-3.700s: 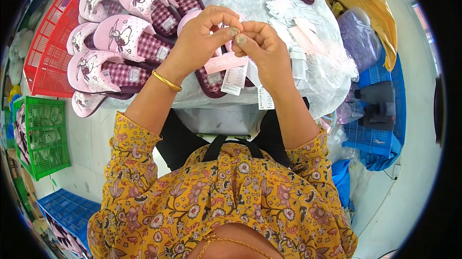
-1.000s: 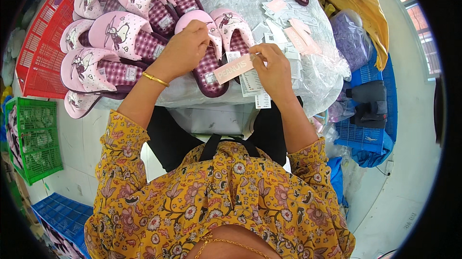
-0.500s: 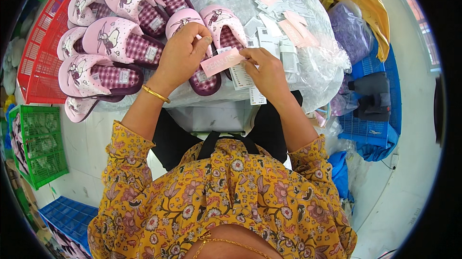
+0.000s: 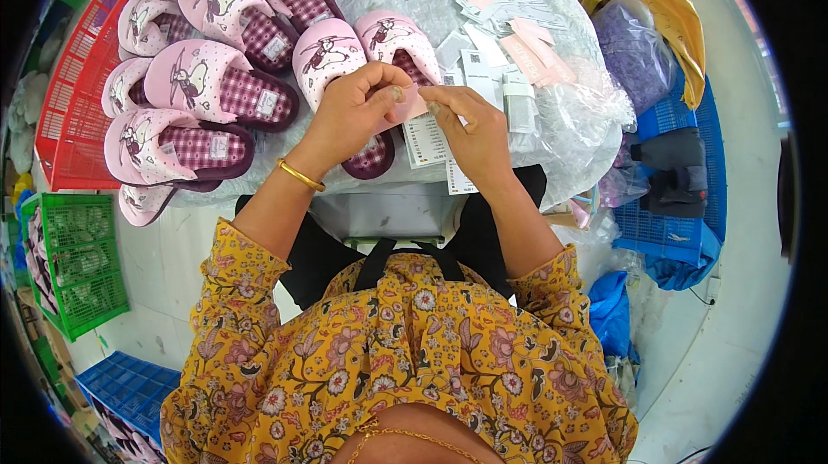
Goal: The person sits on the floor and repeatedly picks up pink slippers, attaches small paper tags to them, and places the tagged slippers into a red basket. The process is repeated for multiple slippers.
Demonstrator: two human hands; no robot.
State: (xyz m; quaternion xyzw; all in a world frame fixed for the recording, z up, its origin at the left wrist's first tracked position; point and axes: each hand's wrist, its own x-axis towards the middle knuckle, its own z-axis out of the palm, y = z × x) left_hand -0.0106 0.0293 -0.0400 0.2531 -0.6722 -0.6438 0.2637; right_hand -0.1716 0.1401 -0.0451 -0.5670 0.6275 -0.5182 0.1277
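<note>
A small pink card label (image 4: 414, 105) is pinched between my two hands above the table's near part. My left hand (image 4: 358, 110) grips its left side with thumb and forefinger, hiding much of it. At its right end, the fingertips of my right hand (image 4: 470, 126) close on it. Just beyond lies a pair of pink slippers with dark plaid insoles, a left slipper (image 4: 329, 52) and a right slipper (image 4: 398, 35), partly covered by my hands. White printed tags (image 4: 423, 141) show beneath my right hand, and another white tag (image 4: 460, 178) hangs by the table edge.
More pink slippers (image 4: 185, 84) are piled on the left beside a red basket (image 4: 73, 110). Loose pink cards (image 4: 528, 52) and white tags spread over the plastic-covered table (image 4: 569, 136) at right. A blue crate (image 4: 703, 162) stands right, a green crate (image 4: 82, 244) left.
My left hand has moved right and slightly down, toward my right hand. The pink card, flat and widely visible before, is now mostly covered and looks bent or tilted.
</note>
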